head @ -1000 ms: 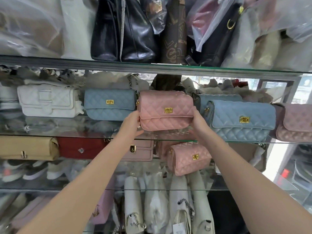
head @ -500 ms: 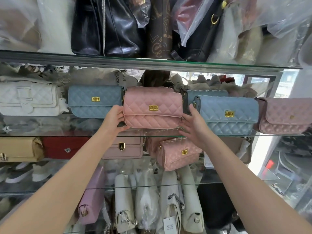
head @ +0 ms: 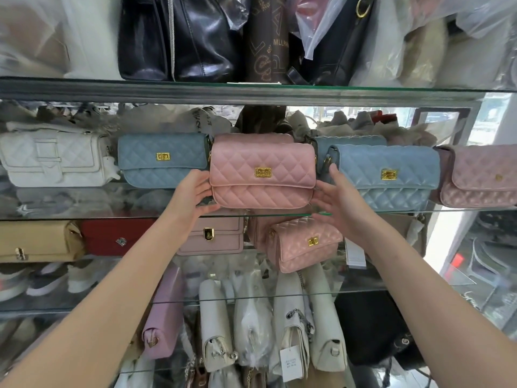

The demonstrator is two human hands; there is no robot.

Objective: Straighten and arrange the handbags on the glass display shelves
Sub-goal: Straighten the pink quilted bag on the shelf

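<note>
A pink quilted handbag (head: 263, 175) with a gold clasp stands upright in the middle of the glass shelf (head: 391, 212). My left hand (head: 193, 191) grips its lower left end, fingers curled under the corner. My right hand (head: 335, 197) is beside its right end with fingers spread, holding nothing. A blue quilted bag (head: 162, 161) stands just left of the pink one, partly behind it. A lighter blue quilted bag (head: 386, 177) stands to the right, behind my right hand. A white bag (head: 53, 161) and a mauve bag (head: 481, 177) close the row.
The shelf above carries black bags (head: 179, 37) and plastic-wrapped ones. One shelf down are a small pink quilted bag (head: 302, 242), a mauve clasp bag (head: 212, 233), a red bag (head: 117, 236) and a tan bag (head: 36, 242). White bags hang lower still.
My right hand has let go of the pink bag's right end and spread open beside it. The left hand has stayed on the left end. The bag rests on the shelf.
</note>
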